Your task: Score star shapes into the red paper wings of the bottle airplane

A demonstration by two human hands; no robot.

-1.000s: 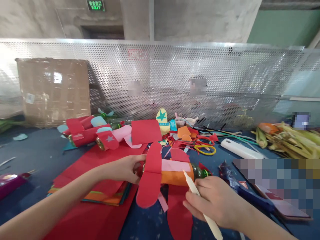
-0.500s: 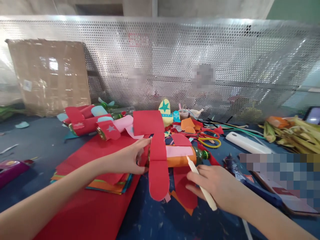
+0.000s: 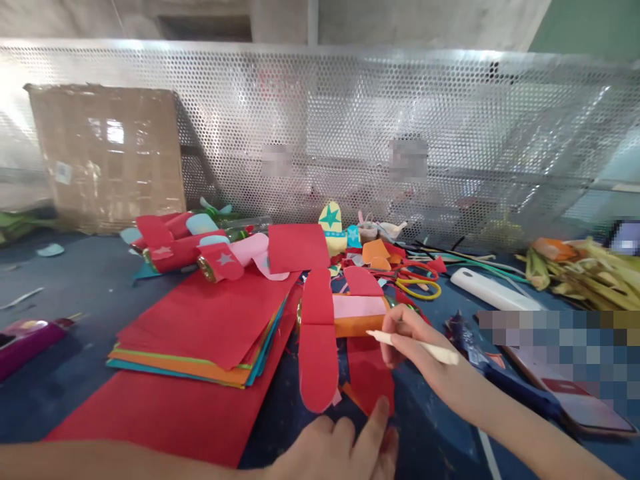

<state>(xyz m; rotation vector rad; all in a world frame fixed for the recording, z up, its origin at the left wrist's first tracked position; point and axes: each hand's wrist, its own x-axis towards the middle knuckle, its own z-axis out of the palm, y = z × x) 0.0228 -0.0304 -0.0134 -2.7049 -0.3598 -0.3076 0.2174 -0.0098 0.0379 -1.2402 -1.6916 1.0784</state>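
Note:
A craft plane made from a bottle point(image 3: 356, 315), wrapped in orange and pink paper with red paper wings point(image 3: 317, 339), lies on the blue table point(image 3: 80, 280). My right hand point(image 3: 417, 347) is closed on a white glue stick point(image 3: 415, 345) and rests at the bottle's right end. My left hand point(image 3: 336, 448) sits low at the bottom edge, fingers together and extended, its fingertips touching a red paper piece point(image 3: 369, 377) below the plane. It holds nothing that I can see.
A stack of coloured paper sheets point(image 3: 200, 333) lies left of the plane on a large red sheet. Finished red planes point(image 3: 185, 250), yellow-handled scissors point(image 3: 417, 285), paper scraps, a white case point(image 3: 493, 290) and green leaves point(image 3: 580, 273) lie further back. Perforated metal screen and cardboard box behind.
My left hand let go of the plane's left end and drew back toward me to the bottom edge. My right hand turned the glue stick sideways and moved up to the bottle.

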